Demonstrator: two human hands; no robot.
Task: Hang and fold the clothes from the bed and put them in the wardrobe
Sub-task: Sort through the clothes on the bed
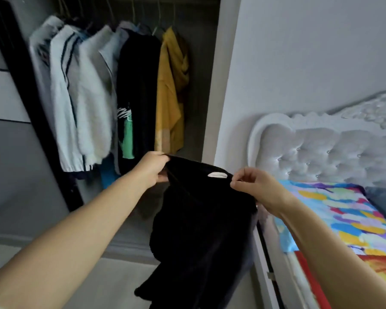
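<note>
Between wardrobe (112, 85) and bed (334, 219) | black fleece garment (201, 219) hangs mid-air | left hand (153, 169) grips one top corner, right hand (252, 184) pinches the other | risk: light pinch slips, garment drops to floor (112, 284)
</note>
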